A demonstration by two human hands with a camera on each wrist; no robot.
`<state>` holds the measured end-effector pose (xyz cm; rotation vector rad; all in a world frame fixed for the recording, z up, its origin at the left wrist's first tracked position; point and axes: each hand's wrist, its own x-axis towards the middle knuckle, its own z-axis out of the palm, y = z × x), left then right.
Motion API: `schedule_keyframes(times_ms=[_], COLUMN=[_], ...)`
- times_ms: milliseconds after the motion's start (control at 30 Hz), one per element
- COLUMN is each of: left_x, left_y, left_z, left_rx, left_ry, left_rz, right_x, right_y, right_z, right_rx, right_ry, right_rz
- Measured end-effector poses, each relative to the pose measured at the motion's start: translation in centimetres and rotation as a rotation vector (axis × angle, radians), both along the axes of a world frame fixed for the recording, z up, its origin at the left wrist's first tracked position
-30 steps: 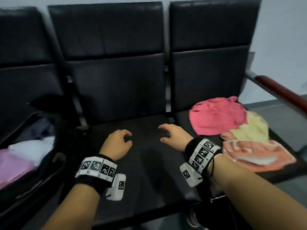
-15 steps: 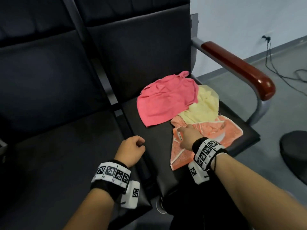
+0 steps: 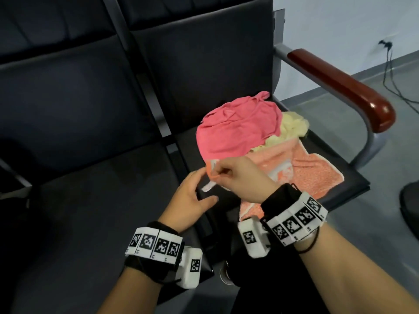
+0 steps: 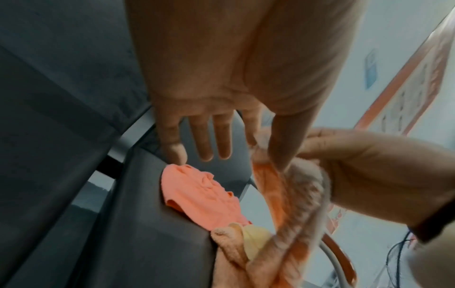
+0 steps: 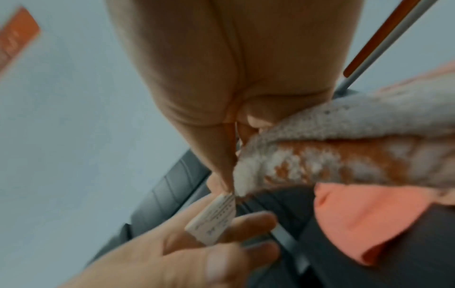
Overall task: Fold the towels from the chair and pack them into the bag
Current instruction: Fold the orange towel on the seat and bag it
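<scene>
Three towels lie piled on the right-hand black seat: a pink one [image 3: 235,130], a yellow one [image 3: 290,128] half under it, and an orange-and-white one [image 3: 317,173] in front. My right hand [image 3: 217,175] pinches the orange towel's near left corner and holds it off the seat; in the right wrist view thumb and finger pinch that corner [image 5: 231,187]. A white label [image 5: 214,220] hangs from the corner onto my left hand's fingers. My left hand [image 3: 204,184] is beside it, fingers straight, fingertips at the corner. The bag is out of view.
A wooden armrest [image 3: 340,87] on a metal frame borders the towel seat on the right. The middle black seat [image 3: 102,200] lies to the left, under my left forearm. A cable [image 3: 390,75] runs along the floor; a dark round object [image 3: 410,205] stands at the right edge.
The view swung right and the bag left the frame. My right hand took the orange towel's corner and lifted it leftward. My left hand uncurled and moved up to that corner.
</scene>
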<state>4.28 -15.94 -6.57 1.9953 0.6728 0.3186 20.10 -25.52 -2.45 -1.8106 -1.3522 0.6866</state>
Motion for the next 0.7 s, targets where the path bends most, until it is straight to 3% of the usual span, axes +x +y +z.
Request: schedule_keyframes(times_ms=[133,367,533,700], left_x=[-3.5,-12.6,-19.7,-27.1], left_y=[-0.4,-0.4,0.2,1.2], left_z=[2.6,5.2,6.0,6.4], left_rx=[-0.007,0.103,0.193,0.094], left_ry=[-0.193,-0.236,-0.260,-0.357], left_rz=[0.065,0.133,0.271,0.464], right_x=[-4.6,-13.2,-19.5,-25.8], right_y=[0.7,1.6,3.5,5.2], right_z=[2.1,3.1,3.6,2.3], right_rx=[0.094,0.176,0.261,0.217], right_ry=[-0.029,-0.035,-0.008,-0.026], right_rz=[0.128,0.164,0.204,0.343])
